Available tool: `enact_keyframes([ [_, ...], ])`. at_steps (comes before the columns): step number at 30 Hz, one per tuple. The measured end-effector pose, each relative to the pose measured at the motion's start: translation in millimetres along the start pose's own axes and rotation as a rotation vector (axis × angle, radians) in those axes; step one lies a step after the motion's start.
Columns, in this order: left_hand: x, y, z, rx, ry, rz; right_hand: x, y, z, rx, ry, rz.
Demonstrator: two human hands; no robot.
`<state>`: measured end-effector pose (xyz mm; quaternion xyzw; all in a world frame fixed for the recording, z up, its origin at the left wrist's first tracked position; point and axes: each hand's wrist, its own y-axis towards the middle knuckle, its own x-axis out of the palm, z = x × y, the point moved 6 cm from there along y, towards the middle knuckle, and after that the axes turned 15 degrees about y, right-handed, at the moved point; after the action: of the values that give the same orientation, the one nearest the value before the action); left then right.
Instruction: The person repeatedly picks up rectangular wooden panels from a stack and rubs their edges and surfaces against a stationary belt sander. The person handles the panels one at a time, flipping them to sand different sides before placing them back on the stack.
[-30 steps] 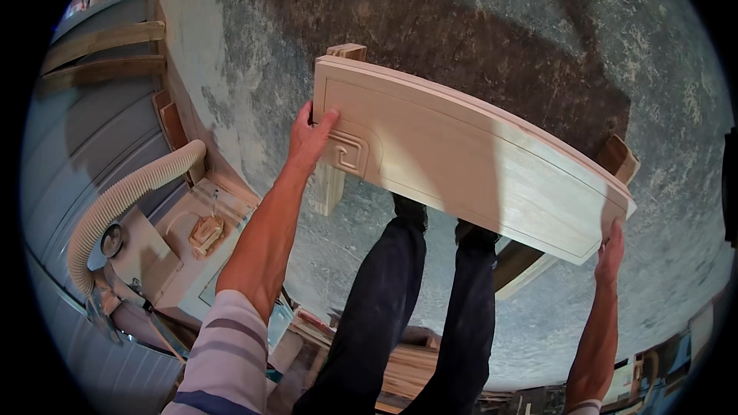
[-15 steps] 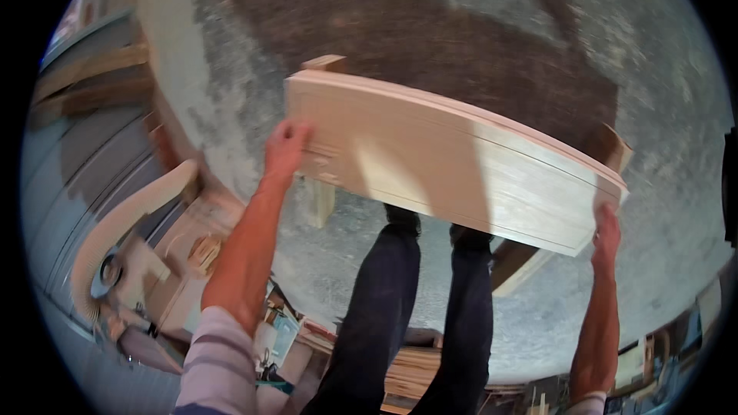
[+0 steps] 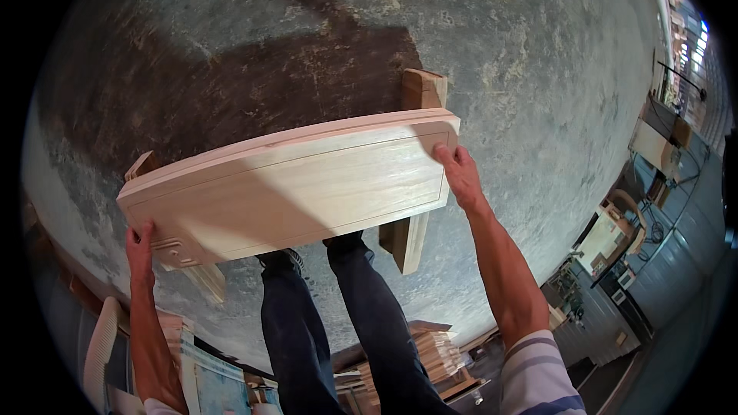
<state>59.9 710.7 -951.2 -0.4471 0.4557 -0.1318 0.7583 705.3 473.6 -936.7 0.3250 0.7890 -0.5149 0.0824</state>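
A long pale wooden panel [image 3: 307, 184] spans the space in front of my legs. A thin grooved line runs around its face, and a carved corner motif shows at its near left. Layered edges along the far side suggest more than one board, though I cannot tell for sure. My left hand [image 3: 140, 250] grips the left end, thumb on the face. At the opposite end my right hand [image 3: 459, 173] also has its thumb over the face, its other fingers mostly hidden. Wooden supports, a right beam [image 3: 424, 91] and a left beam [image 3: 206, 280], extend beneath the panel.
Grey, worn concrete floor [image 3: 530, 100] surrounds me, with a dark patch beyond the panel. Behind my legs lies a stack of wooden boards [image 3: 434, 357]. A ribbed pale hose [image 3: 100, 350] stands at lower left. Machines and a metal wall [image 3: 684, 238] line the right.
My view has swung toward the right, so the panel appears farther left and slants the other way. Both hands stay on its ends.
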Motion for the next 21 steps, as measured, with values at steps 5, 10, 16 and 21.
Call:
enact_keyframes([
  [5,-2,-3,0,-0.03,-0.028,-0.005,2,-4,-2,-0.057,0.079,0.02],
  [10,-1,-4,2,-0.001,-0.118,0.02,0,-7,-10,-0.055,-0.052,0.048],
  [16,-4,-19,14,-0.003,-0.006,0.08,2,9,1,-0.082,-0.067,0.008],
  [21,2,-9,24,0.064,0.089,0.135,-7,-4,-12,-0.074,-0.142,-0.016],
])
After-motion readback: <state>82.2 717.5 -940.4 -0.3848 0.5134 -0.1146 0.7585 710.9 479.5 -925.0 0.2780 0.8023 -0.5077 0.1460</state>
